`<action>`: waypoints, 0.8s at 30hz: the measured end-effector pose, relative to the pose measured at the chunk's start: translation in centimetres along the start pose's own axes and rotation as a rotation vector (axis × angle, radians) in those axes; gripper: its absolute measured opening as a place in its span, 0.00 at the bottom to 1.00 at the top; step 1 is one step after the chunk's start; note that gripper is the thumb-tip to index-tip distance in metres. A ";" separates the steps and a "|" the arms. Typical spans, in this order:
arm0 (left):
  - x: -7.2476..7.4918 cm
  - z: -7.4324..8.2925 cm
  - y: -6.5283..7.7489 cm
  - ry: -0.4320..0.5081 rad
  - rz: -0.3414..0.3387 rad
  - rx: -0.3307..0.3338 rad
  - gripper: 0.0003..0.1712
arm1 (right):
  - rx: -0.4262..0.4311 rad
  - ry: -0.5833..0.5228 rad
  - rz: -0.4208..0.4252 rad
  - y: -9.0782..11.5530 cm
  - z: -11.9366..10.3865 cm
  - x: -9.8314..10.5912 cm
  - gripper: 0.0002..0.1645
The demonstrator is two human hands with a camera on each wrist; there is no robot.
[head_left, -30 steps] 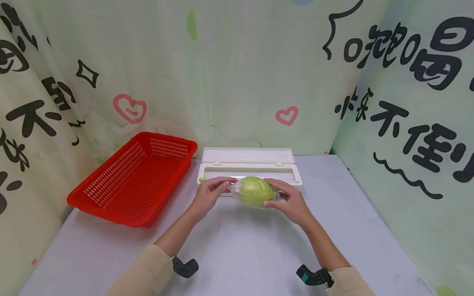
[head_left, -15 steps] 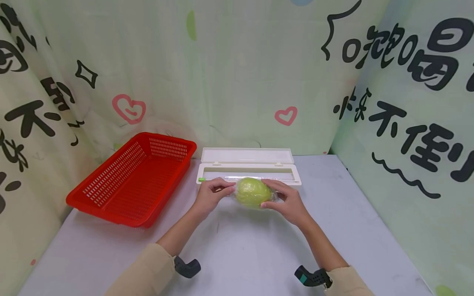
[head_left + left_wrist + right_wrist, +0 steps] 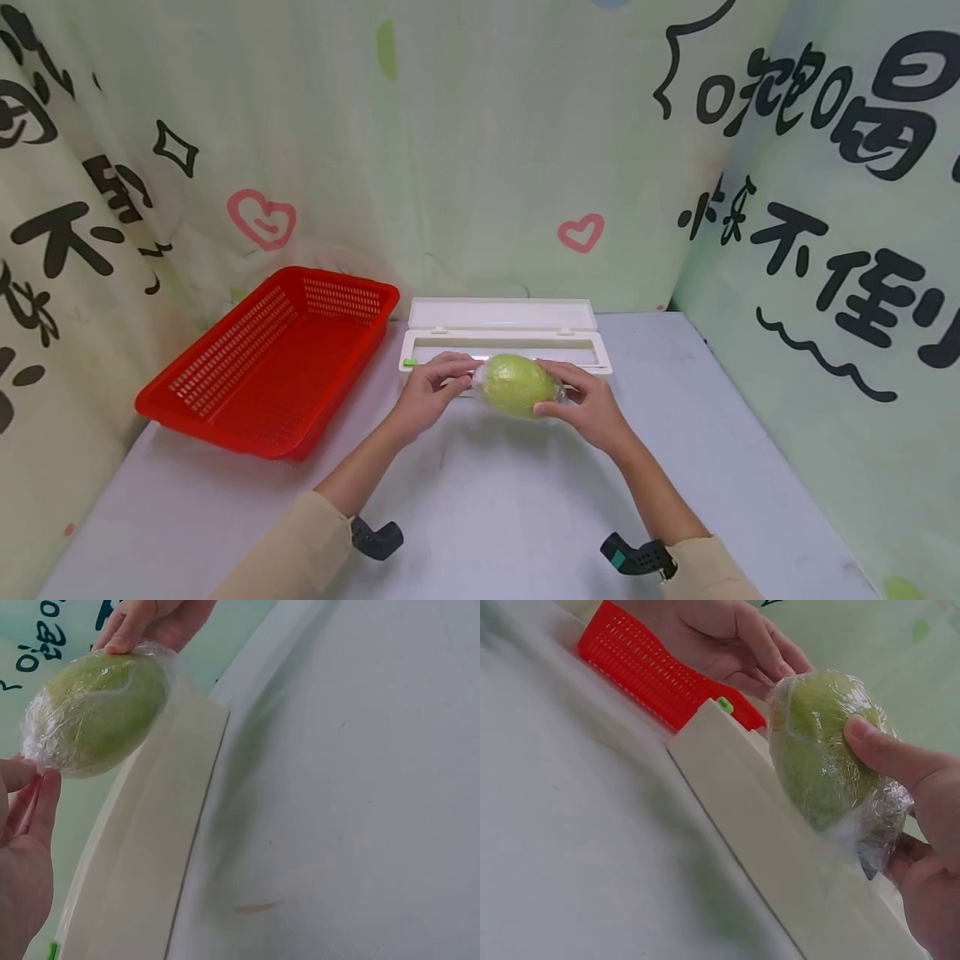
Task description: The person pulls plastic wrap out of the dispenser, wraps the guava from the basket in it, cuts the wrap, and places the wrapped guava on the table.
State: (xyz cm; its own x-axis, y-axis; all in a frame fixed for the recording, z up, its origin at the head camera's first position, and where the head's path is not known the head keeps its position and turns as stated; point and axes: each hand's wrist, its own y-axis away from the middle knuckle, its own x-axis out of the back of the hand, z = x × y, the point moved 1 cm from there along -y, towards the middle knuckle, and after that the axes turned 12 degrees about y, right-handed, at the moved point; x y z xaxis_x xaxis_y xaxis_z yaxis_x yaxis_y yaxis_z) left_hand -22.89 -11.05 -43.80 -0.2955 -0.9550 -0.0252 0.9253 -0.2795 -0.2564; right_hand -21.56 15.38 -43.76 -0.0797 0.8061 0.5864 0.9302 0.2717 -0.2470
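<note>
A green fruit point(image 3: 517, 386), wrapped in clear cling film, is held up above the table in front of a white cling film dispenser point(image 3: 510, 343). My right hand point(image 3: 592, 408) grips the fruit's right end, with the thumb on its near side, as the right wrist view shows. At the other end, my left hand point(image 3: 427, 392) pinches gathered cling film point(image 3: 41, 750) between thumb and fingers. Film lies crinkled over the fruit's skin point(image 3: 825, 742). The dispenser's lid point(image 3: 502, 314) is raised, and its near side is partly hidden by the fruit and hands.
A red plastic basket point(image 3: 300, 392) with perforated sides stands on the left of the white table point(image 3: 495, 517). A green slider point(image 3: 724, 704) sits at the dispenser's left end. Printed curtains point(image 3: 465, 150) hang behind the table and along both sides.
Both hands keep the wrapped fruit in nearly the same place. My left fingers have moved slightly closer to the fruit's end, with less film stretched out between them.
</note>
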 end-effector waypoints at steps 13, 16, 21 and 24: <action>-1.3 2.4 0.5 -0.041 0.016 -0.124 0.10 | 0.000 0.007 -0.053 0.2 -0.2 0.6 0.38; -1.6 2.3 0.5 -0.074 0.032 -0.147 0.08 | 0.011 0.005 -0.054 0.2 -0.3 0.6 0.37; -1.4 0.7 0.2 -0.104 0.079 -0.152 0.07 | 0.033 0.006 -0.046 0.1 -0.4 0.4 0.36; -1.3 0.3 0.1 -0.094 0.086 -0.159 0.06 | 0.053 0.003 -0.035 0.1 -0.5 0.2 0.36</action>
State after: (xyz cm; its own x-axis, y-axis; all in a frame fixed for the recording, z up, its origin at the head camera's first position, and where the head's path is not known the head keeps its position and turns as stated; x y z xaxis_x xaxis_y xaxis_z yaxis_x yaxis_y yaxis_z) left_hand -22.35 -9.91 -43.55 -0.1864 -0.9819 0.0350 0.8949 -0.1844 -0.4064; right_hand -21.34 15.29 -43.33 -0.1104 0.7943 0.5974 0.9066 0.3268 -0.2669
